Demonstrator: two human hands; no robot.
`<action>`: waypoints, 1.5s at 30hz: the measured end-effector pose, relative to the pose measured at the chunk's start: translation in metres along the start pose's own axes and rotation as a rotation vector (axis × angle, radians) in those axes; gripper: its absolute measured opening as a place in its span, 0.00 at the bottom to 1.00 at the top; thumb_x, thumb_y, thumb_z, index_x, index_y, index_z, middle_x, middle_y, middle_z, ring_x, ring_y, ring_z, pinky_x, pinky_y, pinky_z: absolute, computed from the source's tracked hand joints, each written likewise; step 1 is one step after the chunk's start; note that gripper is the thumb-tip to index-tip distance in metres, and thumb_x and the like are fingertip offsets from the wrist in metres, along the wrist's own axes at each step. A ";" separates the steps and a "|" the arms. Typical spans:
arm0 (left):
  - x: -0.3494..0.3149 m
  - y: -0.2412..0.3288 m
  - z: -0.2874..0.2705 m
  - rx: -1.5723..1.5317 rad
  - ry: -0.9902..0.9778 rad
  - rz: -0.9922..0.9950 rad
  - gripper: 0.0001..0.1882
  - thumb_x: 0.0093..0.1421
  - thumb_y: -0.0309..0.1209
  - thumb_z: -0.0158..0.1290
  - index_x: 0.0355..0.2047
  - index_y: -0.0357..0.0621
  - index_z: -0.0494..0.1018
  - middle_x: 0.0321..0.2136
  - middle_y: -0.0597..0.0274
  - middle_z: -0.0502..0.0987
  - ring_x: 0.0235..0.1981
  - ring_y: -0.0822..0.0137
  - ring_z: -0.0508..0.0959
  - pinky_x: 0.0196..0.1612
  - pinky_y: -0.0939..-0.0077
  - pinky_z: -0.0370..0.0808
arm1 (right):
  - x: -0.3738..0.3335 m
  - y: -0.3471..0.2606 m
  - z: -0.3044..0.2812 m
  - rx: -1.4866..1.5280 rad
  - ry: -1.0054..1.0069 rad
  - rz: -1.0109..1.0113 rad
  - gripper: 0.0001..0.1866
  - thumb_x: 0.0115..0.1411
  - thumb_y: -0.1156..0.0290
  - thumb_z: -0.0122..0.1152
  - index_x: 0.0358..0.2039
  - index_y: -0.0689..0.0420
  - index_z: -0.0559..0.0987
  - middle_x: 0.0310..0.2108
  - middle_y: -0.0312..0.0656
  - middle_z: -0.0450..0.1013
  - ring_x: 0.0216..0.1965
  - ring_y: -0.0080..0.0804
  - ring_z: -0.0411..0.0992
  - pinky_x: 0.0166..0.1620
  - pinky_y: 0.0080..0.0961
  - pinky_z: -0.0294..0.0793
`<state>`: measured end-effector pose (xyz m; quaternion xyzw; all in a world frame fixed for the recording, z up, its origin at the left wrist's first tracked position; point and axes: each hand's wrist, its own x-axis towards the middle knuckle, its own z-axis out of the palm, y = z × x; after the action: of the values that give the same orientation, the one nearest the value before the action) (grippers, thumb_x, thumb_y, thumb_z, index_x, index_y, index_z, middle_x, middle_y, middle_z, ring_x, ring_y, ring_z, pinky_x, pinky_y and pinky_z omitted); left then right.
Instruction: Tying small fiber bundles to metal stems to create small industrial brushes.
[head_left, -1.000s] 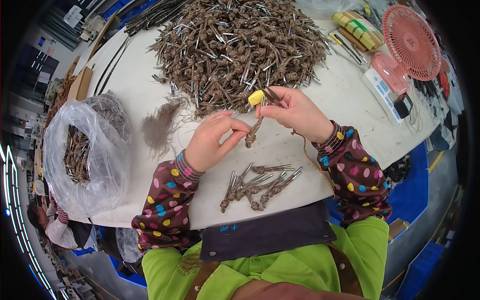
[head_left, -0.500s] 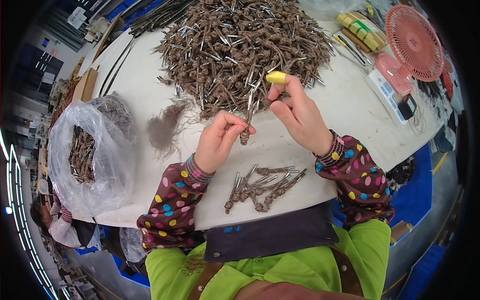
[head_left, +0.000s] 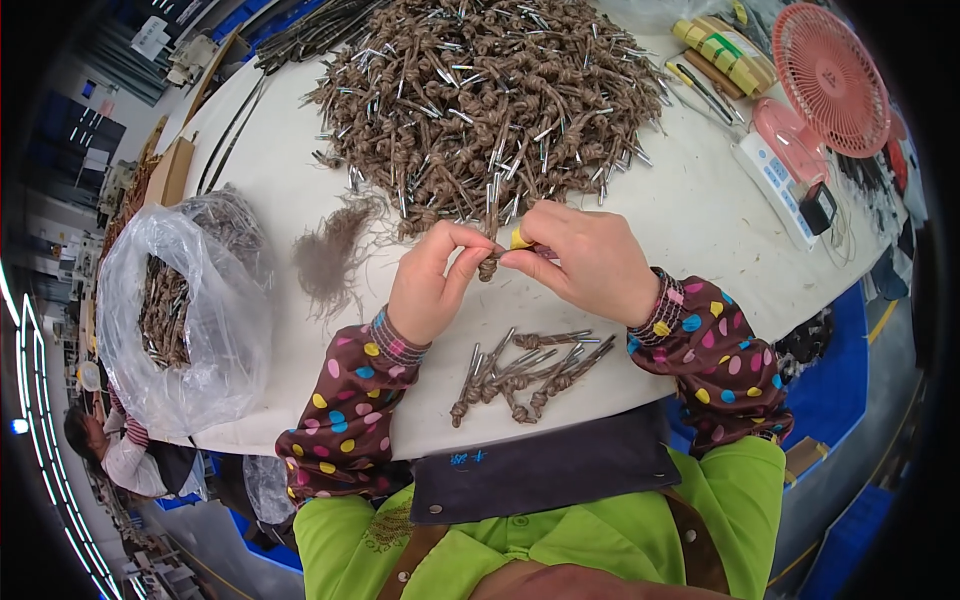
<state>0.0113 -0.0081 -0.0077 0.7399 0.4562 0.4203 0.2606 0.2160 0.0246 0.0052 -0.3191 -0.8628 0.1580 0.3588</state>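
A brown knotted cord (head_left: pixel 491 222) with silvery metal tips stands between my hands, knot end toward me. My left hand (head_left: pixel 432 278) pinches it just above the knot with thumb and fingertips. From the other side my right hand (head_left: pixel 590 258), with yellow tape round a finger, is closed in a pinch at the same knot. A small dark bit shows between its thumb and fingers, too hidden to name. Closer to me, several similar knotted cords (head_left: pixel 525 372) lie in a loose group on the white table (head_left: pixel 620 350). A large heap of such cords (head_left: pixel 480 110) rises just beyond my hands.
Left stands a clear plastic bag (head_left: pixel 225 330) holding more cords, beside a tuft of brown fibres (head_left: pixel 335 255). At the right are a pink fan (head_left: pixel 830 80), a white power strip (head_left: pixel 772 190) and a cutter knife (head_left: pixel 705 92). Another person (head_left: pixel 130 455) sits far left.
My right hand has come down and left from the heap's edge, and its spread fingers have closed at the knot. My left hand keeps its pinch on the cord.
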 end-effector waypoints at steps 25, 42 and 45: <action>-0.004 -0.024 -0.065 0.725 -0.089 -0.093 0.05 0.57 0.28 0.53 0.34 0.45 0.72 0.33 0.60 0.75 0.36 0.59 0.74 0.42 0.68 0.69 | 0.005 0.015 -0.002 0.662 -0.183 0.426 0.11 0.52 0.68 0.65 0.33 0.60 0.78 0.24 0.33 0.72 0.21 0.15 0.62 0.25 0.16 0.63; 0.042 -0.025 -0.017 0.744 0.055 0.079 0.12 0.50 0.30 0.59 0.36 0.47 0.74 0.33 0.60 0.72 0.37 0.56 0.71 0.42 0.63 0.67 | -0.006 0.001 0.002 0.436 -0.657 -0.020 0.14 0.52 0.59 0.65 0.34 0.54 0.78 0.27 0.39 0.77 0.28 0.36 0.76 0.32 0.28 0.72; 0.039 -0.031 -0.021 0.726 0.110 0.190 0.12 0.51 0.28 0.58 0.38 0.47 0.74 0.32 0.59 0.75 0.34 0.58 0.74 0.40 0.69 0.70 | 0.001 0.002 -0.001 0.426 -0.454 0.090 0.12 0.53 0.61 0.65 0.34 0.55 0.78 0.25 0.39 0.76 0.25 0.34 0.74 0.28 0.25 0.71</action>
<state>-0.0120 0.0404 -0.0054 0.7995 0.5179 0.2924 -0.0837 0.2166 0.0270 0.0052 -0.2311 -0.8535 0.4181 0.2082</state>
